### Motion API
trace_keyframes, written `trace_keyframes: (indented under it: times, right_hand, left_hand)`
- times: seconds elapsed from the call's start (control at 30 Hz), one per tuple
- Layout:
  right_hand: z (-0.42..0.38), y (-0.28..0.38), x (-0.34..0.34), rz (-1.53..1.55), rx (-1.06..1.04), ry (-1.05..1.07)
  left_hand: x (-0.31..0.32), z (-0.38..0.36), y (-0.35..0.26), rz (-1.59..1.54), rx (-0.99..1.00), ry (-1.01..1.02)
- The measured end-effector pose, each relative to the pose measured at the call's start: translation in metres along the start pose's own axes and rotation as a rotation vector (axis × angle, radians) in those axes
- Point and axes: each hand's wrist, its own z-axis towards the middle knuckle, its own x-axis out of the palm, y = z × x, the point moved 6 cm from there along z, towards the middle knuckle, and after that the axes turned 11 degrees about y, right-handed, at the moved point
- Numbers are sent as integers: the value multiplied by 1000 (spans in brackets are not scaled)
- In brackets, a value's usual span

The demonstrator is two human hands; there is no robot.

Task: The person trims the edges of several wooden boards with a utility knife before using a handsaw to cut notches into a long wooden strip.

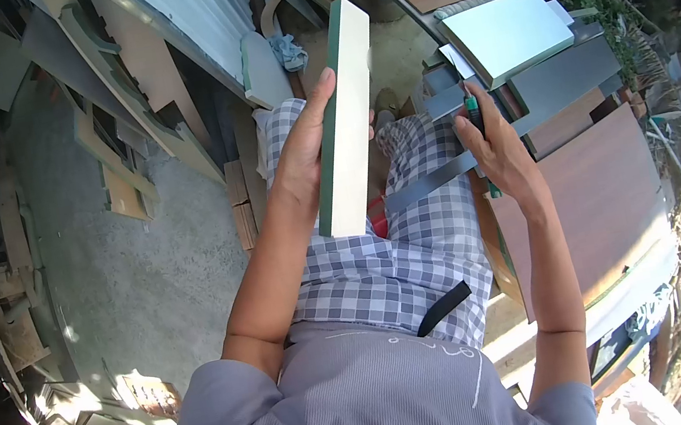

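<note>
My left hand (311, 137) is closed around a long narrow board (354, 123) with a cream face and a dark green edge. The board stands tilted above my lap, thumb on its green edge and fingers mostly hidden behind it. My right hand (501, 150) grips a slim green-and-black cutter knife (473, 111), its thin tip pointing away from me. Under that hand a long grey strip (431, 182) runs across my thigh toward the stacked panels at the right.
On the right, a white panel (507, 37), dark grey boards (564, 75) and a large brown panel (583, 202) lie stacked. Cut boards (134, 67) lean at the upper left over the concrete floor (122, 242). A blue cloth (289, 53) lies beyond my knees.
</note>
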Motion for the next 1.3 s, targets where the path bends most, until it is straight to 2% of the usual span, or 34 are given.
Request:
trace_keyframes:
  times: [0.07, 0.1, 0.17, 0.2, 0.23, 0.3, 0.33, 0.37, 0.43, 0.47, 0.53, 0.57, 0.63, 0.67, 0.73, 0.87, 0.93, 1.07, 1.13, 1.3]
  right_hand:
    - [-11, 12, 7, -6, -150, -10]
    - [-15, 19, 12, -31, -144, 3]
    - [-27, 35, 28, -26, -206, 35]
    - [-31, 42, 37, -65, -278, 16]
    - [-37, 41, 44, -63, -274, 20]
    - [-47, 50, 56, -184, -417, -51]
    - [-50, 54, 61, -212, -487, -84]
    - [-52, 57, 65, -208, -486, -83]
    - [-58, 72, 68, -198, -590, -112]
    - [-58, 80, 68, -216, -628, -122]
    - [-57, 88, 68, -236, -666, -98]
    - [-57, 91, 70, -258, -709, -68]
    - [-55, 90, 74, -287, -721, -59]
    - [-54, 90, 76, -317, -736, -50]
    - [-52, 89, 74, -348, -731, -45]
    - [-44, 82, 71, -433, -704, -64]
    - [-38, 77, 69, -413, -683, -45]
    - [-30, 72, 67, -419, -642, -6]
    - [-26, 68, 66, -426, -644, -21]
    - [-12, 62, 59, -451, -619, -76]
  left_hand:
    - [-9, 3, -3, -130, -29, 96]
    - [-15, 6, 0, -157, -19, 96]
    - [-8, 3, -8, -402, 56, 127]
    - [-5, 0, -14, -388, 99, 163]
    - [-13, 4, -10, -391, 96, 159]
    - [-18, 15, -7, -575, 51, 285]
    - [-24, 16, -3, -503, 71, 47]
    - [-26, 15, -3, -501, 69, 44]
    - [-16, 14, 3, -724, -100, 196]
    - [-14, 15, 6, -720, -105, 197]
    - [-7, 12, 6, -571, -25, 34]
    - [-12, 14, 9, -569, -29, 34]
    - [-5, 16, 9, -676, -90, 285]
    - [-8, 17, 12, -676, -91, 285]
    - [-11, 15, 10, -445, -53, 182]
    - [-3, 10, 13, -375, -75, 213]
    - [-4, 4, 17, -222, -105, 127]
    - [11, -5, 17, -238, -114, 103]
    - [12, -9, 18, -277, -93, -1]
    - [22, -21, 19, -202, -140, 0]
